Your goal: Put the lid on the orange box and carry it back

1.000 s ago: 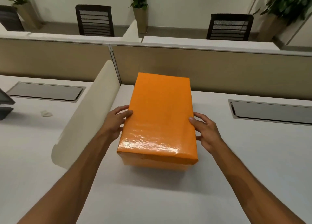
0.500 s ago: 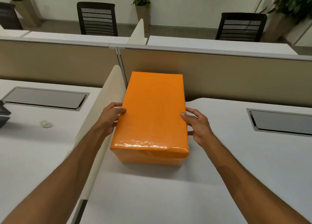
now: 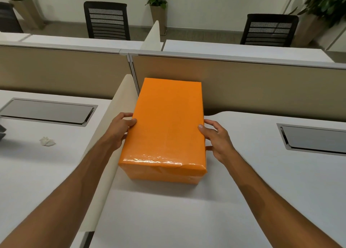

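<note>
Here, both hands (image 3: pixel 119 131) (image 3: pixel 218 138) clamped on the lidded orange box (image 3: pixel 165 128) — cream divider (image 3: pixel 114 135) just left, beige partition (image 3: pixel 243 85) behind.

No readable text, labels, brands or numbers anywhere in view

Open-plan office: white desks (image 3: pixel 262 201), beige partition panels (image 3: pixel 243 87), mesh chairs (image 3: pixel 106 19).

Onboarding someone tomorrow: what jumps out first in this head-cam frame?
The orange box, lid on, sits mid-frame on the white desk, its far end close to the beige partition. The left hand and right hand grip its long sides. After that, a crumpled scrap of paper lies on the neighbouring desk at left, and two black chairs stand beyond the partition.
</note>
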{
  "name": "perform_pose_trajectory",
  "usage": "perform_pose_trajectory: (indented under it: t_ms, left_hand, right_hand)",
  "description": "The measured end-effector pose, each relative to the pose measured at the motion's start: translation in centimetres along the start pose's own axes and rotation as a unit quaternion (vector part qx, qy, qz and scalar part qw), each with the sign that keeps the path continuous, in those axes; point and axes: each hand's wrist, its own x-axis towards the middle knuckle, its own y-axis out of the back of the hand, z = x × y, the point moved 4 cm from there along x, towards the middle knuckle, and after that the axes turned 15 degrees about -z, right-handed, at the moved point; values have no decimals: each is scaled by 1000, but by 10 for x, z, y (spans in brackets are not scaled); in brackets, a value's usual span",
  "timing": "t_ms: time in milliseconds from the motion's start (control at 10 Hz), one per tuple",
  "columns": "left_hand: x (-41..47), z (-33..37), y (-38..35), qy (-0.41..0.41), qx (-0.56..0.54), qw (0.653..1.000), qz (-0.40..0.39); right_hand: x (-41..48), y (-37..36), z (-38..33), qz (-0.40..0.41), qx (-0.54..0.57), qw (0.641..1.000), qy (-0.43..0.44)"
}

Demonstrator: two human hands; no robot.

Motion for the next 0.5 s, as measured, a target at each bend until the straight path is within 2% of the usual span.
perform_pose_trajectory:
  t_ms: [200, 400, 500]
  left_hand:
    - [-12, 9, -9, -26, 95, 995, 33]
    - [-41, 18, -28, -56, 278, 957, 65]
    - [-62, 29, -54, -104, 320, 939, 75]
  right_hand:
    - [-6, 3, -10, 23, -67, 997, -8]
    - [-41, 25, -32, 36, -153, 988, 1]
    - [-66, 41, -48, 50, -186, 981, 16]
